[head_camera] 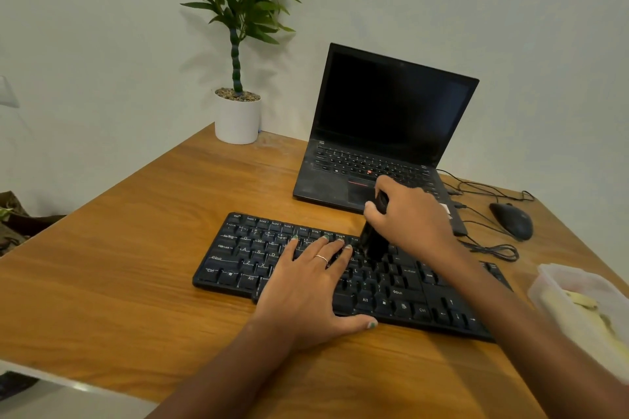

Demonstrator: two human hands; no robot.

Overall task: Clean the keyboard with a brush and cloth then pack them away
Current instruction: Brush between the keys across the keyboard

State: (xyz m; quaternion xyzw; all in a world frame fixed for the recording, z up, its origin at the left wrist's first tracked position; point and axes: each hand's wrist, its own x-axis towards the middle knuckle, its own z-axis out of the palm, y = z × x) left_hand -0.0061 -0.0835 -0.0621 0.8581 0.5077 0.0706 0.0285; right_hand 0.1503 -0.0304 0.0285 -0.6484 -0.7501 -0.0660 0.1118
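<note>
A black keyboard (pixel 245 255) lies across the middle of the wooden table (pixel 136 282). My left hand (pixel 306 286) rests flat on its middle keys, fingers straight and spread. My right hand (pixel 408 214) grips a black brush (pixel 372 243) by its handle, bristles down on the upper middle keys. A clear plastic container (pixel 578 289) at the right edge holds a yellow cloth (pixel 578 303).
An open black laptop (pixel 384 119) stands behind the keyboard. A black mouse (pixel 512 221) and tangled cables (pixel 490 248) lie at the right. A white pot with a green plant (pixel 237 119) stands at the back corner by the wall.
</note>
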